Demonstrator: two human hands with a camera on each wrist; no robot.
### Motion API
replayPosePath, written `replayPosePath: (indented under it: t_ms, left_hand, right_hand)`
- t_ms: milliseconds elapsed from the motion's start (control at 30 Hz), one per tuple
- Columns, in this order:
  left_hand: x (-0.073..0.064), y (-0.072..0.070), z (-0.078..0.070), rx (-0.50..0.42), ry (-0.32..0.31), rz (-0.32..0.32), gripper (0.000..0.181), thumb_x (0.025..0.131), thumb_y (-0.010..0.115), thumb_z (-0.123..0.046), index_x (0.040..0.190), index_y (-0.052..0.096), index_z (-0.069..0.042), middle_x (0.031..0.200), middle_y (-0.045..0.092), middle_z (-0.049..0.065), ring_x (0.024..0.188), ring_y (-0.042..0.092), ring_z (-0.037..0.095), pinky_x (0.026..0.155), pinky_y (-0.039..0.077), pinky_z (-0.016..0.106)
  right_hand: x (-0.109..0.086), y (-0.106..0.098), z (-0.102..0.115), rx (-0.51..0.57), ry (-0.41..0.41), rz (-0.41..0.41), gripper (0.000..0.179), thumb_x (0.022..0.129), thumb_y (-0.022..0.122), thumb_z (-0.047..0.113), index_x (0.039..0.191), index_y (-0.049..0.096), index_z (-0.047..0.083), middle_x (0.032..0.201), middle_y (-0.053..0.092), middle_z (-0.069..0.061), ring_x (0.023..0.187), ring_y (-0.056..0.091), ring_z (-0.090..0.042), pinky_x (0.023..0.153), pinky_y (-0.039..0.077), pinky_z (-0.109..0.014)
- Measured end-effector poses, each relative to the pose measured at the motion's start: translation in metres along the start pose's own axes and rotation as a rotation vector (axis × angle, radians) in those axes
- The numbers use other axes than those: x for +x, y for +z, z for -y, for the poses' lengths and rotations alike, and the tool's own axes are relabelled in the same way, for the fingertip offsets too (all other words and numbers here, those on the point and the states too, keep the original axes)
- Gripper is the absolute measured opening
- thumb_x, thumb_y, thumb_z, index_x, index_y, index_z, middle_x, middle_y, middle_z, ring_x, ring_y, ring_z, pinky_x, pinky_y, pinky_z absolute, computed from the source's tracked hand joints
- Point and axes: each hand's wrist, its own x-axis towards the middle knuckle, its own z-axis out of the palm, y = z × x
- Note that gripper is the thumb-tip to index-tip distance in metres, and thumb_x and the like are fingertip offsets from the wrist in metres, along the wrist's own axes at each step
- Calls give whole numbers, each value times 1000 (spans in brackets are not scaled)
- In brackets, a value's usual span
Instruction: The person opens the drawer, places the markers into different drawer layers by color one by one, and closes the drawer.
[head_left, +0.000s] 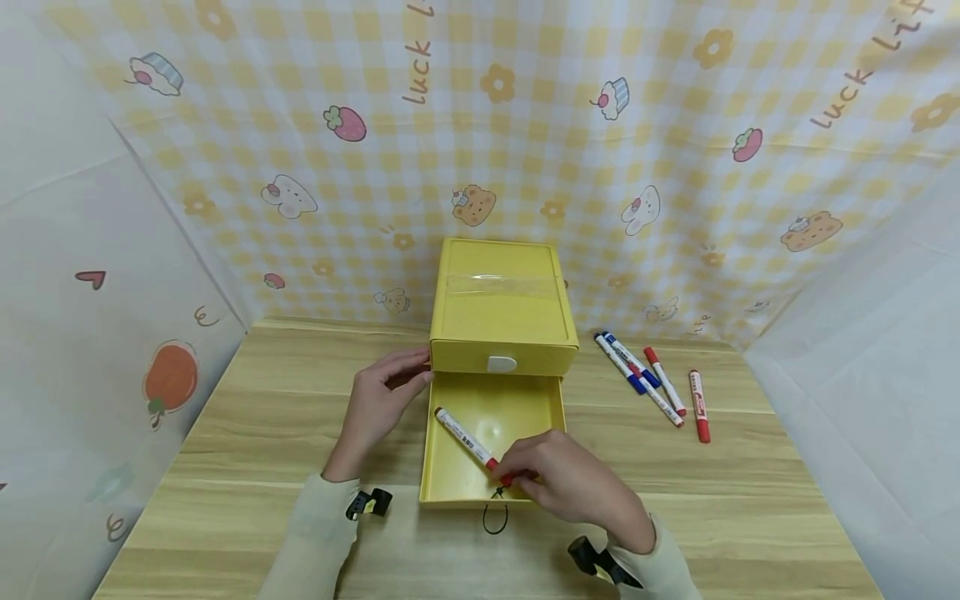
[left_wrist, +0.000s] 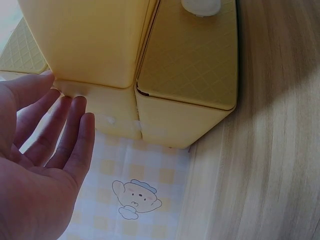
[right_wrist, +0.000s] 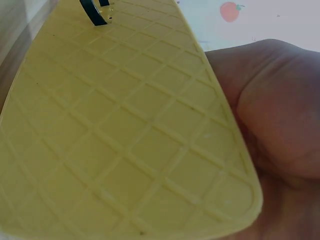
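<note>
A yellow box of drawers (head_left: 506, 304) stands at the table's back, its lower drawer (head_left: 491, 396) pulled out toward me. Inside that drawer a white marker with a red cap (head_left: 467, 437) lies slantwise. My right hand (head_left: 573, 479) reaches over the drawer's front right and pinches the marker's red end. In the right wrist view the drawer's quilted front (right_wrist: 145, 120) hides the fingertips. My left hand (head_left: 386, 396) touches the box's left side with fingers extended; in the left wrist view those fingertips (left_wrist: 79, 102) meet the yellow wall.
Right of the box lie several markers: blue ones (head_left: 621, 364), thin red ones (head_left: 663, 379) and a thicker red one (head_left: 699, 406) apart from them. A black cord loop (head_left: 495, 521) hangs from the drawer's front. A checked cloth (head_left: 525, 167) rises behind the table.
</note>
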Motion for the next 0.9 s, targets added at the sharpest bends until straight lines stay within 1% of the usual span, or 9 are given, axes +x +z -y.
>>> replayPosePath:
  t_ms: [133,233,300,400,567,700,833,900]
  left_hand:
    - [0,0,1,-1,12,-3,27,100,83,-5,126,81,0,132,77,13,115,76,30,94,63,25]
    - [0,0,0,6,17,-3,27,101,83,-6,127,81,0,131,77,13,115,76,30,94,62,24]
    - [0,0,0,11,15,-1,27,101,83,-6,127,81,0,131,77,13,115,76,30,94,62,25]
    - [0,0,0,15,11,0,27,101,83,-7,127,81,0,132,77,12,115,76,30,94,63,26]
    - [0,0,0,16,5,3,27,101,83,-6,127,81,-1,132,76,12,115,76,30,94,63,26]
    - [0,0,1,15,0,6,27,101,83,-6,127,81,-1,133,76,11,116,76,29,95,62,25]
    - [0,0,0,15,5,6,27,101,83,-7,127,81,-1,133,76,11,116,76,29,95,62,26]
    - [0,0,0,14,11,4,28,100,83,-6,127,81,-1,132,77,11,116,76,29,95,62,25]
  right_hand:
    - [0,0,-1,-1,-20,5,32,96,74,-14,109,86,13,104,80,7,91,68,0,79,58,-18]
    - [-2,-2,-1,2,-37,-14,32,97,73,-14,111,86,11,105,81,4,92,69,-1,79,59,-18]
    - [-4,-5,-1,-6,-48,-51,31,96,72,-15,111,85,9,105,81,1,88,69,-2,76,60,-20]
    - [-9,-11,-2,-17,-33,-133,26,97,73,-11,113,84,7,105,81,-3,86,70,-3,73,62,-23]
    - [-21,-27,-10,-27,43,-324,16,99,77,-1,112,82,5,100,80,-2,79,68,-1,63,61,-22]
    - [-33,-42,-25,-20,99,-495,13,98,78,-1,108,80,6,91,78,0,71,65,-2,57,59,-23]
    - [-46,-56,-44,10,175,-685,14,95,79,-7,103,77,4,85,75,0,69,65,-6,57,55,-19]
    - [-53,-61,-54,15,245,-777,13,95,79,-8,101,75,3,85,74,-1,70,65,-6,59,54,-16]
